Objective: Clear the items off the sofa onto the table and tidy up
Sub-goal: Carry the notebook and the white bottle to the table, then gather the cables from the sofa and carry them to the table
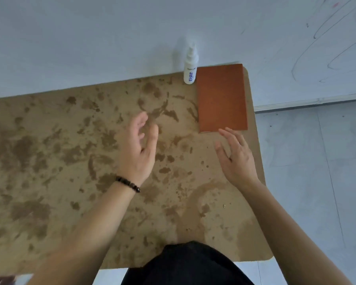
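Two bare hands over the stained tan table top, both empty. Left hand is loosely spread, palm turned inward, fingers slightly curled, a dark beaded bracelet on its wrist. Right hand is wide, fingers splayed, its fingertips just beside the near edge of the flat rust-brown rectangular notebook; contact cannot be told. Notebook lies flat at the table's far right corner. White plastic spray bottle with blue print stands upright just left of the notebook's far corner, against the pale wall. Grey tiled floor to the right. No sofa in view.
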The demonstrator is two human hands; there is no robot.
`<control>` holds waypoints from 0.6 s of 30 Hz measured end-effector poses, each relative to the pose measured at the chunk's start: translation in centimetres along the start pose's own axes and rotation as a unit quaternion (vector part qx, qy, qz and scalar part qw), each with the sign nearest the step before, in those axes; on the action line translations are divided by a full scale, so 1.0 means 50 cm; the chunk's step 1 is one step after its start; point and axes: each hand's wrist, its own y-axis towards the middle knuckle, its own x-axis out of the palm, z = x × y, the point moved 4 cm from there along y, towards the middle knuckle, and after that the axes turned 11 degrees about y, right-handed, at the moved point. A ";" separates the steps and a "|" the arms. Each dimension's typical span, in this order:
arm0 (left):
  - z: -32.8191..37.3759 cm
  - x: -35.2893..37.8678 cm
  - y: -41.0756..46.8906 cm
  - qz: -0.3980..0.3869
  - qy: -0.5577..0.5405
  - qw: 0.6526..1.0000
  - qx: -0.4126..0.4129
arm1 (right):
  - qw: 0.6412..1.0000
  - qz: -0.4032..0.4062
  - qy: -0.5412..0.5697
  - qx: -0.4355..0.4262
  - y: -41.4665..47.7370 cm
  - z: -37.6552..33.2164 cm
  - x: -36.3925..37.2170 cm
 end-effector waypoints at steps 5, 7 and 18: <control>-0.129 -0.103 -0.313 -0.001 -0.029 0.987 -0.161 | 0.989 -0.078 0.109 0.057 -0.220 -0.013 0.060; -0.157 -0.148 -0.409 0.036 -0.047 0.975 -0.215 | 0.983 -0.108 0.131 0.068 -0.285 -0.029 0.090; -0.288 -0.426 -0.872 0.331 -0.105 0.889 -0.300 | 0.941 -0.292 0.088 -0.150 -0.573 -0.331 0.277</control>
